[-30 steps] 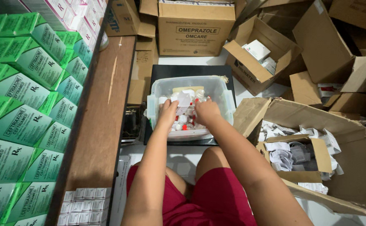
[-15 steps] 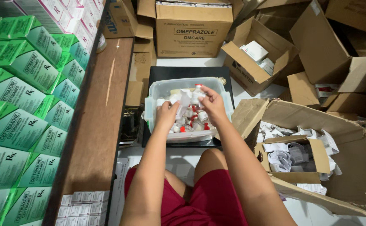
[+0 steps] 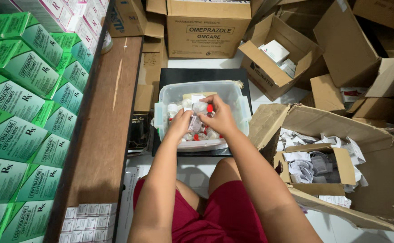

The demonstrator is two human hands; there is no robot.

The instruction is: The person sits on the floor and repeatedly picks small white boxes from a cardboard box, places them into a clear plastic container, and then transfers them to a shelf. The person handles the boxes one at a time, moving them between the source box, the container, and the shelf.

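Both hands are over a clear plastic tub (image 3: 167,96) that sits on a black tray (image 3: 179,74) on the floor, in front of the person's knees. Left hand (image 3: 180,123) and right hand (image 3: 219,118) meet in the middle of the tub, fingers pinched together on a small white vial (image 3: 196,122) with a label; which hand carries most of the grip is hard to tell, probably both. The vial is held just above the pile of small red-capped vials (image 3: 209,108) filling the tub.

Left of the person, a wooden shelf edge (image 3: 111,121) runs up the view, with stacked green medicine cartons (image 3: 12,135) beyond it and rows of small white boxes (image 3: 86,220) at its near end. Right, an open cardboard box (image 3: 377,180) holds crumpled white paper leaflets (image 3: 314,164). Behind the tub stands a closed brown carton (image 3: 208,29), and another open box with white packs (image 3: 273,58) sits near it. Red shorts (image 3: 226,216) at bottom.
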